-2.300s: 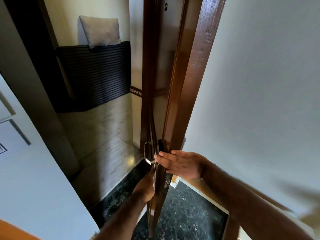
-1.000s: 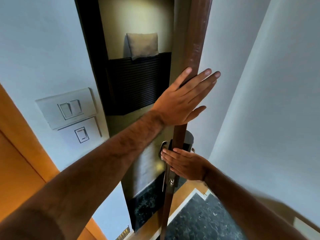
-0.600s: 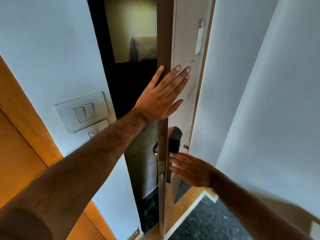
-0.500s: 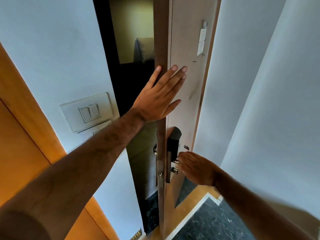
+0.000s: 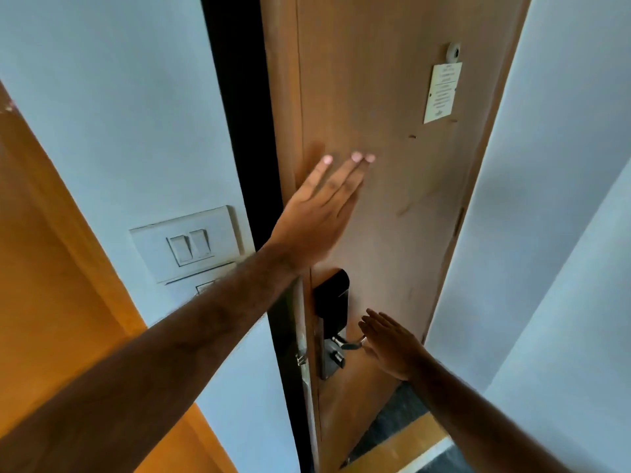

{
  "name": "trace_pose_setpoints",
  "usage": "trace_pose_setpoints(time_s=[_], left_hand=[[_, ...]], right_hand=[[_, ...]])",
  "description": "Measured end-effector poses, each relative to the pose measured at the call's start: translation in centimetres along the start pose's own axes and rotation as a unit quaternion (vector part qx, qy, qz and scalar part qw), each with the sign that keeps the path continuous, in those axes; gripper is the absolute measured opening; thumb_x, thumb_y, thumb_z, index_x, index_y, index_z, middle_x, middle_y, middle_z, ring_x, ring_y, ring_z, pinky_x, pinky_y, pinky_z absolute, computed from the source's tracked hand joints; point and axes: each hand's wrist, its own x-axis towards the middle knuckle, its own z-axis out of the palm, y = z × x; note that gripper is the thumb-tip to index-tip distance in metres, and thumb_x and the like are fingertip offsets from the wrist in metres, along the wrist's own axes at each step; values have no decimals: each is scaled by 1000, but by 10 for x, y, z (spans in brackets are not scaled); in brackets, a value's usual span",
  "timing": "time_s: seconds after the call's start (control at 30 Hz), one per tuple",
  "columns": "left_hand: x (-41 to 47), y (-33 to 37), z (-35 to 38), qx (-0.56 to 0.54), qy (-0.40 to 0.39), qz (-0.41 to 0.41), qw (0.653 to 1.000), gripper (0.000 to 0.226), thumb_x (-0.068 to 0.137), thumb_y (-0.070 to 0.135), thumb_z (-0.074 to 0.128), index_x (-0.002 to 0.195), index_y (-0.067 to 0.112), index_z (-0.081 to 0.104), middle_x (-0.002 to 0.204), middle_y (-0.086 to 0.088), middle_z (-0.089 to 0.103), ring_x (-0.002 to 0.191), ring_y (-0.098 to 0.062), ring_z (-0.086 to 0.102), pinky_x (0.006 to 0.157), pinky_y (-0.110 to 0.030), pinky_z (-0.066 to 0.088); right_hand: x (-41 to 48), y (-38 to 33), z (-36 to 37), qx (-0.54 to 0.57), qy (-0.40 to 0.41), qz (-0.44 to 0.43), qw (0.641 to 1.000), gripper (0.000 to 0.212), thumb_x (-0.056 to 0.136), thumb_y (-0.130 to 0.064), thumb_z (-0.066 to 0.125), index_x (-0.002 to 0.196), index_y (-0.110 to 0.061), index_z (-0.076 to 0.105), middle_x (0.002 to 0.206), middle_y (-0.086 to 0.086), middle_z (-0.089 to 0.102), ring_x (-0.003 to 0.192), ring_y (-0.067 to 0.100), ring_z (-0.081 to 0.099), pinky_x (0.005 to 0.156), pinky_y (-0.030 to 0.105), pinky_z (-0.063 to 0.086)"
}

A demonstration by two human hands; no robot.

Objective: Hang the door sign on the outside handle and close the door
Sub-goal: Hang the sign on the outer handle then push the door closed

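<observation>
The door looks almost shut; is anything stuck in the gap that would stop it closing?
Nothing visible does. The gap beside the door is dark and bare. The left hand lies flat on the door's face, the right hand is open by the handle, and both are clear of the edge.

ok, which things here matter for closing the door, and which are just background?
In play: door, inside handle, black lock box, left hand flat on the door, right hand open by the handle. Door sign not in view.

Background: light switches, notice card, small round fitting.
</observation>
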Motion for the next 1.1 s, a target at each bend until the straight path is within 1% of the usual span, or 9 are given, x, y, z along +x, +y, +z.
trace_pose_setpoints(time_s=[0.07,0.1,0.2,0.3,0.47,0.63,0.83,1.0,1.1], left_hand=[[1,-2,9,30,-26,-34,999,72,101,23,50,160,-1,17,170,-16,12,157,-30,16,127,-52,13],[1,-4,12,42,-36,-48,997,72,102,27,48,160,-1,17,170,-15,13,157,-30,17,127,-52,12],[3,-10,21,68,-71,-77,992,84,99,41,51,160,-1,13,171,-15,9,158,-28,13,127,-51,7],[6,-13,32,76,-106,-91,987,97,95,51,57,161,-2,10,171,-15,6,159,-28,9,127,-52,3],[7,-12,60,105,-126,-133,977,95,98,56,48,161,-2,8,171,-16,4,159,-28,7,126,-55,0],[2,-14,89,124,-117,-166,971,92,102,63,35,161,0,6,171,-15,3,159,-28,5,127,-54,1],[3,-11,117,99,-98,-233,962,88,104,66,27,162,3,10,171,-13,9,159,-28,10,127,-55,4],[0,-18,137,133,-110,-241,955,92,101,71,24,162,4,11,171,-12,12,159,-27,13,126,-54,1],[0,-25,148,142,-106,-244,953,92,101,72,26,162,4,17,170,-12,18,158,-27,18,126,-55,5]], right_hand=[[14,5,4,19,13,-20,1000,55,84,-37,83,127,-3,74,132,17,71,129,32,64,110,46,50],[21,5,6,29,21,-34,999,54,80,-37,87,120,-3,77,126,16,74,122,31,69,105,45,54],[42,1,11,45,43,-67,996,49,76,-35,90,112,-3,79,117,14,77,111,28,74,100,42,57],[60,-6,19,54,63,-72,994,50,71,-28,94,108,1,80,113,20,78,106,32,76,95,42,58],[83,-11,30,38,66,-72,994,58,69,-32,95,111,4,78,114,24,76,107,34,75,93,43,61],[103,-17,39,49,60,-57,995,60,69,-34,95,110,7,78,112,27,76,104,37,76,91,45,61],[125,-25,42,91,69,-36,993,57,65,-28,97,106,8,79,110,30,75,103,40,76,91,49,61],[141,-30,42,112,100,-25,988,46,56,-13,97,94,7,81,106,30,76,100,40,77,88,49,62],[150,-31,40,101,105,-25,989,44,55,-13,97,93,6,82,106,30,77,100,38,77,89,47,62]])
